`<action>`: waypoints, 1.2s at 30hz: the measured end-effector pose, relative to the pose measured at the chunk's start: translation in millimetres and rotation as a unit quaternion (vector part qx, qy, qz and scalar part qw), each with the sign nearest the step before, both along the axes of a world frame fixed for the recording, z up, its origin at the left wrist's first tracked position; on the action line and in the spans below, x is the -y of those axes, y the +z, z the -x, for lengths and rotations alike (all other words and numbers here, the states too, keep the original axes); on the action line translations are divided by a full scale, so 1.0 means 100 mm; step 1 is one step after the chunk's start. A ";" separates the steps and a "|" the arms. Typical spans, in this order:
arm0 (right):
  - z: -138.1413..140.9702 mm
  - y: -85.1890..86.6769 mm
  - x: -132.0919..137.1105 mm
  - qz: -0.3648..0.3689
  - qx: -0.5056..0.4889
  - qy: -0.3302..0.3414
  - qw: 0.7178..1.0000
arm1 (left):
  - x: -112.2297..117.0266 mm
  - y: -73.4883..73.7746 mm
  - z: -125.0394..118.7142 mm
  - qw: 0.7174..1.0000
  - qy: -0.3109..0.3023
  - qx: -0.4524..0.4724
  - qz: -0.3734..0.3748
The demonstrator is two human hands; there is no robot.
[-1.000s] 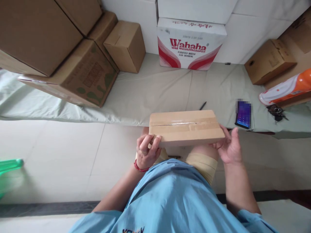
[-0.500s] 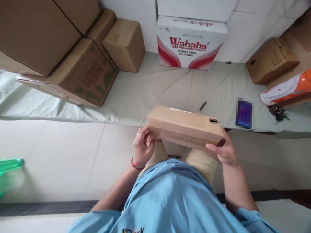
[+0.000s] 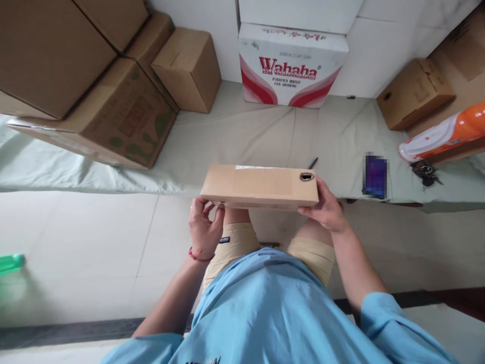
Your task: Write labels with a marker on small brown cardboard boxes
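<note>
I hold a long flat cardboard box (image 3: 259, 186) level in front of me, just above the near edge of a cloth-covered table (image 3: 246, 136). A small oval hole shows near its right end. My left hand (image 3: 204, 227) grips the box's lower left corner, fingers curled under it; a red string sits on that wrist. My right hand (image 3: 326, 210) clasps the right end with fingers wrapped round it.
On the table lie a black pen (image 3: 313, 163), a phone (image 3: 375, 176), keys (image 3: 425, 171) and an orange-white package (image 3: 441, 136). Large cardboard boxes (image 3: 94, 96) stack at the back left, a Wahaha carton (image 3: 290, 68) at the back, a small box (image 3: 415, 93) right. A green object (image 3: 11, 263) lies on the floor.
The box has been turned in my hands: the taped face rolled away and a side with an oval hole now faces up. The box shifted left, and both hands changed grip.
</note>
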State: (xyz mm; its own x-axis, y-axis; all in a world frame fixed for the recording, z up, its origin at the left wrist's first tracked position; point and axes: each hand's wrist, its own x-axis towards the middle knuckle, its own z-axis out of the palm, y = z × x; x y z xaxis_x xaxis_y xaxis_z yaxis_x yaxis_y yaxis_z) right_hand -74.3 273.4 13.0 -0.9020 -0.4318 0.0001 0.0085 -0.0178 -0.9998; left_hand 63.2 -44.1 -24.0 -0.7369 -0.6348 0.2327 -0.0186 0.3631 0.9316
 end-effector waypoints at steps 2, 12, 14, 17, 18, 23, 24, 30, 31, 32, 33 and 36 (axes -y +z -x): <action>0.16 -0.08 0.13 -0.008 0.001 0.013 1.000 | 0.02 0.02 0.00 0.998 0.024 -0.006 0.055; 0.59 -0.04 -0.07 -0.134 -0.033 0.091 0.986 | -0.25 0.56 0.14 0.903 -0.043 -0.188 0.383; 0.79 0.01 -0.16 -0.271 -0.093 0.048 0.957 | -0.38 0.65 0.23 0.894 -0.081 -0.185 0.401; 1.08 0.03 -0.16 -0.522 -0.162 0.000 0.837 | -0.58 0.70 0.42 0.883 -0.169 -0.160 0.408; 1.15 0.03 -0.13 -0.584 -0.174 0.004 0.793 | -0.63 0.69 0.49 0.876 -0.197 -0.150 0.413; 1.34 0.08 0.00 -0.698 -0.213 0.065 0.680 | -0.75 0.51 0.72 0.845 -0.236 -0.117 0.466; 1.35 0.10 0.01 -0.699 -0.220 0.071 0.677 | -0.76 0.48 0.74 0.847 -0.231 -0.113 0.466; 1.28 0.17 0.01 -0.716 -0.252 0.123 0.640 | -0.80 0.47 0.74 0.855 -0.203 -0.121 0.462; 1.26 0.17 -0.01 -0.718 -0.254 0.127 0.635 | -0.80 0.48 0.75 0.852 -0.196 -0.127 0.468; 1.25 0.17 -0.04 -0.721 -0.256 0.129 0.631 | -0.81 0.48 0.75 0.850 -0.192 -0.129 0.473; 1.23 0.17 -0.07 -0.723 -0.258 0.129 0.628 | -0.81 0.48 0.75 0.850 -0.193 -0.128 0.473; 1.20 0.18 -0.22 -0.717 -0.255 0.088 0.642 | -0.80 0.46 0.75 0.857 -0.209 -0.114 0.458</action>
